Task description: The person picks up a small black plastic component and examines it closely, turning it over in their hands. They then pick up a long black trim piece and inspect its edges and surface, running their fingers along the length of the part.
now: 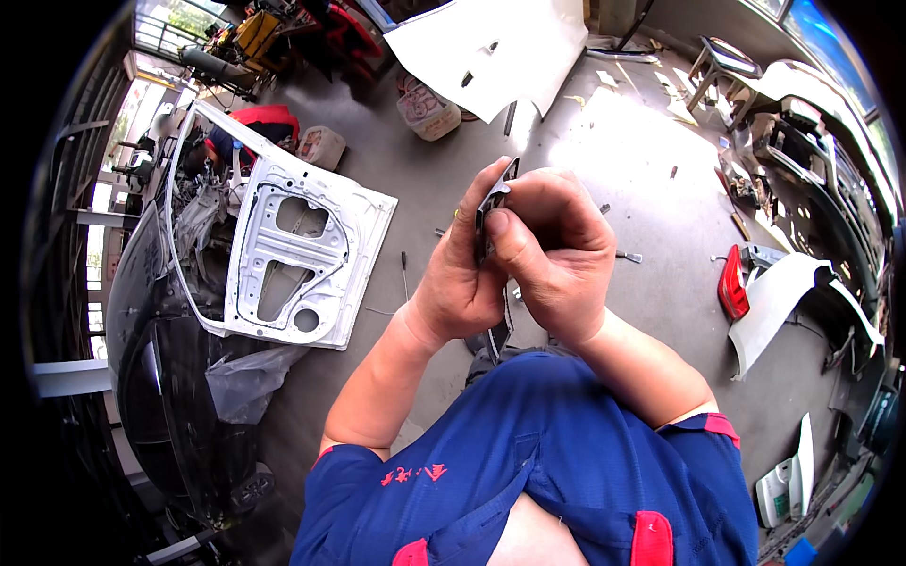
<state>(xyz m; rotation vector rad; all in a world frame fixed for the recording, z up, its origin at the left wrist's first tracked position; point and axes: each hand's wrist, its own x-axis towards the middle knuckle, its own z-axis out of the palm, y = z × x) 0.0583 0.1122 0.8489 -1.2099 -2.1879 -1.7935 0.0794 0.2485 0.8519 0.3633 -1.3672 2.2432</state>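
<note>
Dark, glossy, thin: in the head view you're holding a narrow strip upright, approx. mid-pic, in front of your chest & above the grey floor. It's showing nearly edge-on, so its full shape isn't reading clearly.

Your L hand is gripping along the strip's left side, fingers pointing up & away from you, nearly straight and lying close together; its thumb is mostly hiding behind your R hand. Your R hand is pinching the strip near its upper part, thumb pressing on the near face, index arching over toward the top edge. Both wrists are sitting close tog., L forearm & R forearm slanting inward w/ elbows bent out beside your navy shirt.

Off to your L, a white door frame is standing beside a dark car body, w/ a co-worker bending behind it. To your R, a red tail light is lying next to a white fender.
</note>
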